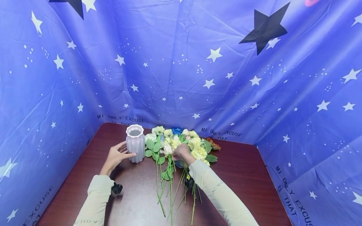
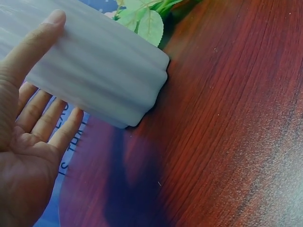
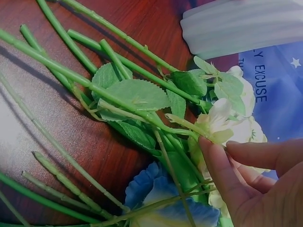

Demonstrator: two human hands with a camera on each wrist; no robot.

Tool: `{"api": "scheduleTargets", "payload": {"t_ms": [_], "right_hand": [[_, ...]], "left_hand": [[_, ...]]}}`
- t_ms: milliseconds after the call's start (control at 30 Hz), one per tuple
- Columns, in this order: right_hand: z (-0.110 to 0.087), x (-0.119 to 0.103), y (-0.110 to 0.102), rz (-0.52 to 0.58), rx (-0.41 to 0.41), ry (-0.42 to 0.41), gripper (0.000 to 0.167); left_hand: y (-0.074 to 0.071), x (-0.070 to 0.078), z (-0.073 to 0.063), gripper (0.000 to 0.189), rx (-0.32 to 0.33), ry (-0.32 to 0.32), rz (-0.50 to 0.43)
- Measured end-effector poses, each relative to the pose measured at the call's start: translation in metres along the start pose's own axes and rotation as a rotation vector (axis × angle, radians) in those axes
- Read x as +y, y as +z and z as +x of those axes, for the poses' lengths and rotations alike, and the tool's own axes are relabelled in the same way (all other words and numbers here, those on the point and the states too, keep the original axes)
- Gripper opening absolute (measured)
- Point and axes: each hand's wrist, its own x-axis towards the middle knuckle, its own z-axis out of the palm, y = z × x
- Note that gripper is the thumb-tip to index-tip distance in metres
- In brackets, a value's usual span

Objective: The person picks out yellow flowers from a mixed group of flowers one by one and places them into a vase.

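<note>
We see one dark red table ringed by one starry blue cloth. On it lies one heap of flowers (too many overlapping stems to count), just right of one white ribbed vase standing upright. Our left hand rests open-fingered against the vase; our right hand pinches a cream bloom in the heap.
</note>
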Motion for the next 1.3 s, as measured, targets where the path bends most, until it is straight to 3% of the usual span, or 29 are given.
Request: {"api": "scheduleTargets", "payload": {"t_ms": [333, 800, 1067, 1300], "right_hand": [[-0.001, -0.002, -0.004, 0.126, -0.106, 0.054, 0.021], [-0.005, -0.005, -0.01, 0.183, -0.185, 0.083, 0.021], [-0.005, -0.01, -0.014, 0.224, -0.249, 0.103, 0.027], [-0.01, -0.021, -0.024, 0.246, -0.307, 0.101, 0.03]], "left_hand": [[0.001, 0.004, 0.001, 0.089, -0.008, -0.03, 0.014], [0.001, -0.001, 0.004, 0.086, 0.011, -0.051, 0.002], [0.001, 0.001, 0.003, 0.085, 0.013, -0.027, 0.01], [0.001, 0.004, 0.001, 0.084, 0.0, -0.054, 0.005]]}}
